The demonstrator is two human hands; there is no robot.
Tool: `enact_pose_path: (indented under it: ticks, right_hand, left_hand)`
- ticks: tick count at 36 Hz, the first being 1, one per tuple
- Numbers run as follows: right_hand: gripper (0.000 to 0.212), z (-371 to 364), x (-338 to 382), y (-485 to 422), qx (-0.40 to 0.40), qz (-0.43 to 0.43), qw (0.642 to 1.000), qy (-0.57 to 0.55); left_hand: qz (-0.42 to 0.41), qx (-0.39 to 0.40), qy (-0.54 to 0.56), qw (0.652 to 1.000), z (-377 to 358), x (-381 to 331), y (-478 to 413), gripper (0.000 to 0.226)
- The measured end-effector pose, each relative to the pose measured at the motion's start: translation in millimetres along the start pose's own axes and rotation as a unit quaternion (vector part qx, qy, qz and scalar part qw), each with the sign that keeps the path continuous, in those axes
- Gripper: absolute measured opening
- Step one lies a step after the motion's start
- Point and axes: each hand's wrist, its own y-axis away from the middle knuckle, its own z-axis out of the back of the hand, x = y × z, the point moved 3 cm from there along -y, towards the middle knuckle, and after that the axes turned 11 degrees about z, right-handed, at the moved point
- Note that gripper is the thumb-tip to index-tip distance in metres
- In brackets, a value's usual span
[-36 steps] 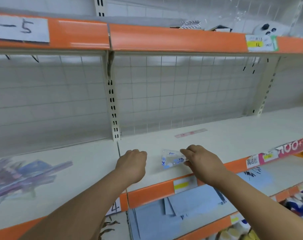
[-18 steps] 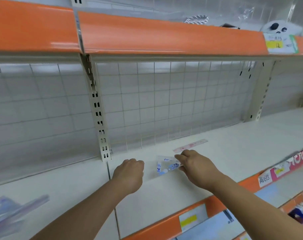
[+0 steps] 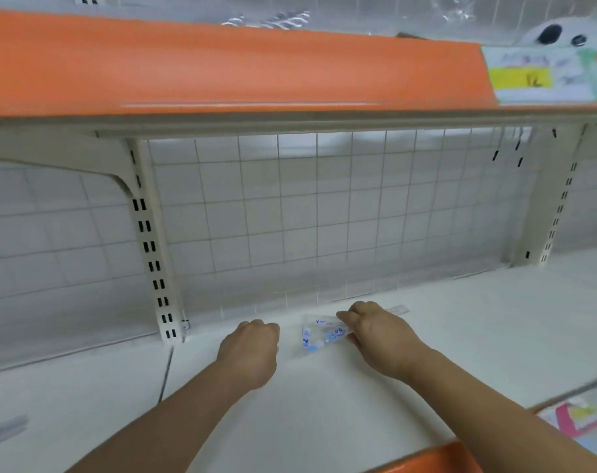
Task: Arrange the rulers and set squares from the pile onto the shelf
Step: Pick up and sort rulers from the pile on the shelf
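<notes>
Hands [image 3: 251, 353] [image 3: 382, 339] at blue-printed packet [image 3: 321, 334], tag [image 3: 542, 75] "12"

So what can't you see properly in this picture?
Clear packet: head view; the right hand pinching it covers its right end, and its blue print is too blurred to read.
Ruler: head view, mostly hidden behind the right hand.
Pile: head view, cut off by the left edge and blurred.
Price label: head view, writing smeared by blur.
Left hand: head view, fingertips curl under, out of sight.
</notes>
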Motion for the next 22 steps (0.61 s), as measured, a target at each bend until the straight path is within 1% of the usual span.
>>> enact_pose_path:
  ticks: [7,13,16,22]
  right_hand:
    - [0.039,-0.7,-87.6,22.0,0.012,0.005,1.0,-0.015]
    - [0.038,-7.1,-166.3,43.6,0.023,0.009,1.0,-0.019]
    - [0.037,-9.3,-197.4,52.6,0.037,0.008,0.999,-0.023]
    - [0.041,-19.9,-246.1,64.7,0.052,-0.005,0.998,-0.036]
  left_hand:
    - [0.03,0.002,0.005,1.0,-14.0,-84.2,-20.3,0.019]
    - [0.048,0.001,0.013,0.999,-24.1,-155.1,-33.4,0.021]
    - [0.051,0.006,0.011,0.999,-28.8,-185.2,-38.3,0.022]
    - [0.048,0.025,0.002,0.999,-35.3,-227.6,-47.2,0.023]
